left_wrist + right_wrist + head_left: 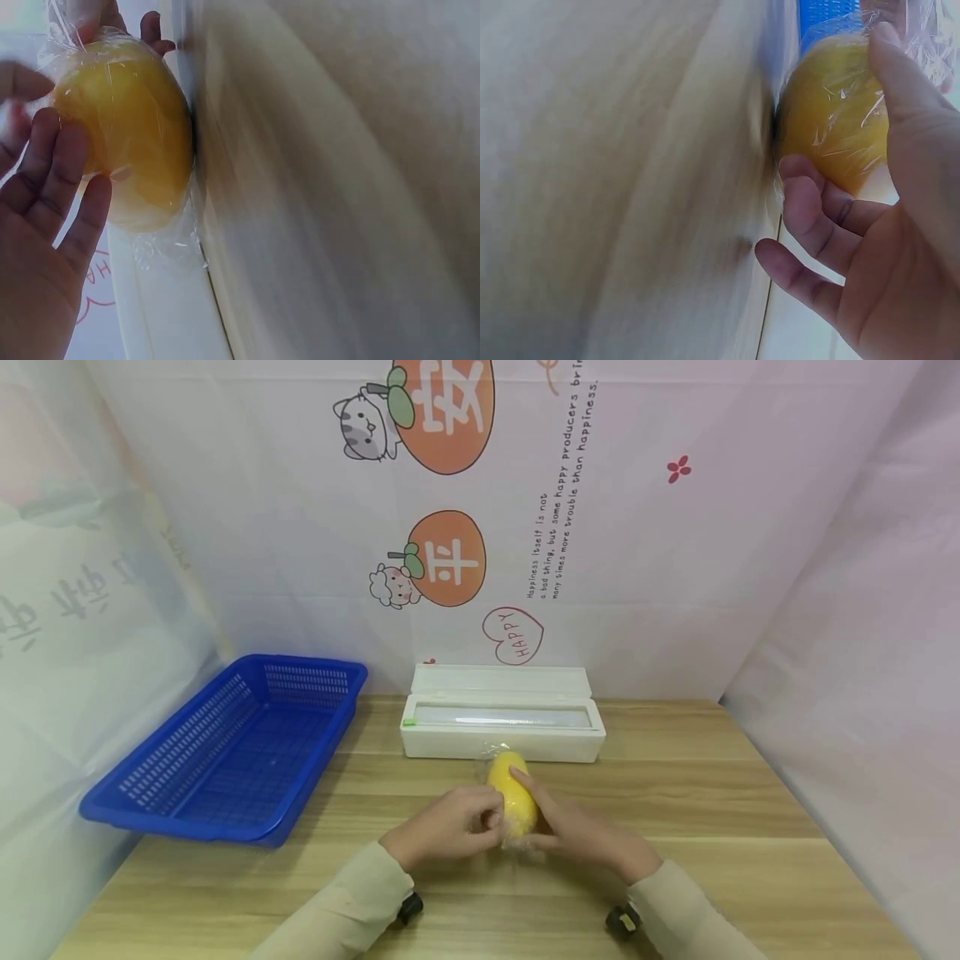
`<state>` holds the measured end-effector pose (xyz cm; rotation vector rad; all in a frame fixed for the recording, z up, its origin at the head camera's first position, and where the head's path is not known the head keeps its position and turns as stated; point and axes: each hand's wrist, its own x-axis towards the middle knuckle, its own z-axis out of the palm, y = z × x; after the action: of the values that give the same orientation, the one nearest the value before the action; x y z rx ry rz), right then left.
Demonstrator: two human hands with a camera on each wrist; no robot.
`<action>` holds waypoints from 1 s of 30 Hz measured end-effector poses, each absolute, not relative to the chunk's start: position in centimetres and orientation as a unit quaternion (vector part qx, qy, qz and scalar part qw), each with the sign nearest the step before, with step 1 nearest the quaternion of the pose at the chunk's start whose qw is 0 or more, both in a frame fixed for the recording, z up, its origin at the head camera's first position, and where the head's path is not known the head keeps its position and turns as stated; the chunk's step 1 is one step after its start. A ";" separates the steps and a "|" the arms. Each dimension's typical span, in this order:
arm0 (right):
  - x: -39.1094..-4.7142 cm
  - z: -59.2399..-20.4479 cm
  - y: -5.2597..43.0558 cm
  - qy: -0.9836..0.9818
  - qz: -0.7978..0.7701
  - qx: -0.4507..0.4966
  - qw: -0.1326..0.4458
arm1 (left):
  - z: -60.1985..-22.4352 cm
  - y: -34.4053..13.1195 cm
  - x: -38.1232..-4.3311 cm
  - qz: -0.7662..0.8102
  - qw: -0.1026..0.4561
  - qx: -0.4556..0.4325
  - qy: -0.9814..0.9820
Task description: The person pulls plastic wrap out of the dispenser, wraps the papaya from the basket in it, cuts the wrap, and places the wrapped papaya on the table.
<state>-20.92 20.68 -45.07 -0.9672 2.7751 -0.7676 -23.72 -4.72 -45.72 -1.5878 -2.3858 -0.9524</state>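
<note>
A yellow mango [512,785] in clear plastic wrap [169,244] stands in front of the white box, low over the table. My right hand [588,839] holds it from the right: the thumb [900,71] lies along the wrapped surface and bent fingers [806,214] support its side. From the left, my left hand [453,822] touches the mango with its fingertips [71,142]. The thumb and forefinger of that hand are blurred beside the fruit. Loose, crinkled film sticks out at both ends of the mango.
Behind the hands, a white cling film box [502,745] stands against the printed backdrop with its lid raised and a film roll inside. To the left, a blue plastic basket [300,789] sits on the wooden table [697,802]. Pale cloth [862,693] hangs around the sides.
</note>
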 end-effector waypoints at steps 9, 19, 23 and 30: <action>-21.2 -45.3 20.5 0.910 -0.286 -0.288 0.079 | -45.0 -4.3 -23.3 -0.309 0.006 -0.483 -0.819; -21.5 -45.1 20.8 0.873 -0.359 -0.308 0.121 | -44.9 -4.6 -23.7 -0.338 -0.014 -0.459 -0.822; -21.8 -45.2 21.2 0.855 -0.373 -0.333 0.136 | -44.7 -4.8 -23.7 -0.345 -0.024 -0.460 -0.818; -22.1 -45.3 21.2 0.853 -0.370 -0.345 0.130 | -44.3 -4.8 -23.7 -0.360 -0.040 -0.452 -0.815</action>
<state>-22.06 21.22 -45.34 -1.0029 2.4773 -1.0739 -23.75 -4.81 -44.30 -1.4579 -2.6291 -1.1594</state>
